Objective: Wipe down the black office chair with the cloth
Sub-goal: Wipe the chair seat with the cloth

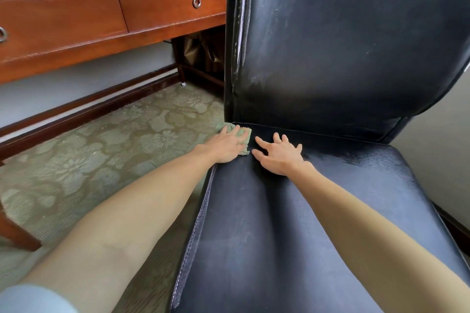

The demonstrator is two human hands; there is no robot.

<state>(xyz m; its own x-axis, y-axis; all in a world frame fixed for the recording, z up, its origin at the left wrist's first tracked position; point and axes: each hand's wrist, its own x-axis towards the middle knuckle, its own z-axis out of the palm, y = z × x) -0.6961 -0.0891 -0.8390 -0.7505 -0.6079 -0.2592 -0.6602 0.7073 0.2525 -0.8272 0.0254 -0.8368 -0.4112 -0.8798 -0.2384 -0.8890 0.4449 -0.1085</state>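
The black office chair [254,231] fills the right of the view, its upright backrest [343,46] rising from the far edge of the seat. A green cloth [246,132] lies bunched at the seat's far left corner, right where the backrest meets it. The left hand [225,146] covers most of the cloth, with its fingers lying nearly straight across it and pressing it onto the seat. The right hand [279,157] rests palm-down on the seat just right of the cloth, fingers spread wide and holding nothing. Pale streaks mark the seat nearer the person. A wooden desk [76,23] with ring-pull drawers stands left of the chair, over patterned carpet [101,155].
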